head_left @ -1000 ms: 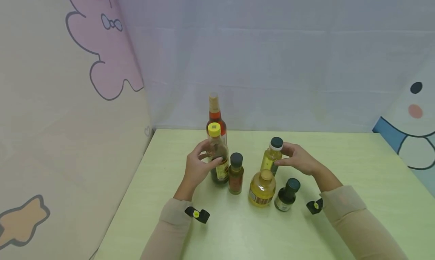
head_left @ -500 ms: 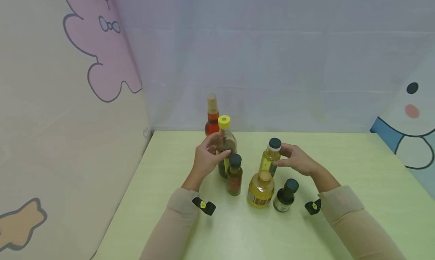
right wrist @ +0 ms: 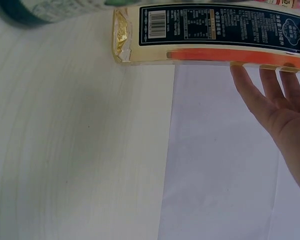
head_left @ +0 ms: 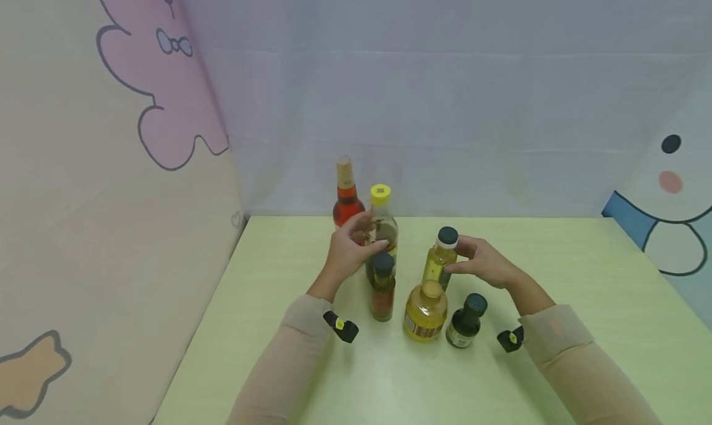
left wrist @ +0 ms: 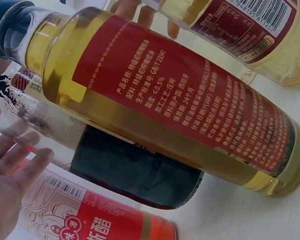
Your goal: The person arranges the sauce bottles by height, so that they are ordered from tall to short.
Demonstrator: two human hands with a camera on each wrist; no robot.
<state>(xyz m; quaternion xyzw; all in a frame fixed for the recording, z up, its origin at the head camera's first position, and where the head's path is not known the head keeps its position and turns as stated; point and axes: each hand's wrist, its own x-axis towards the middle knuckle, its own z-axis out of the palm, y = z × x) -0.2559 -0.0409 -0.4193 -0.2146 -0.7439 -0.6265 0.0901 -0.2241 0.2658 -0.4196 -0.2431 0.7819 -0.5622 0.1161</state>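
Note:
My left hand (head_left: 347,252) grips a clear bottle of dark sauce with a yellow cap (head_left: 381,194), upright behind a small black-capped bottle (head_left: 382,289). The left wrist view shows its dark lower part (left wrist: 135,170) behind a red-labelled oil bottle (left wrist: 175,105). My right hand (head_left: 485,261) holds a dark-capped bottle of yellow oil (head_left: 436,265), its thumb in front and its fingers behind. In the right wrist view that bottle (right wrist: 210,30) has a dark label, and several fingertips touch its side.
A tall bottle of red vinegar (head_left: 347,209) stands at the back left, partly behind my left hand. In front of the oil bottle are a round golden bottle (head_left: 426,314) and a small dark green-capped bottle (head_left: 464,323). The pale table (head_left: 556,258) ends at a cloth backdrop.
My left hand has carried the yellow-capped bottle right and backward, from beside the small black-capped bottle to behind it. The right hand stays on the oil bottle.

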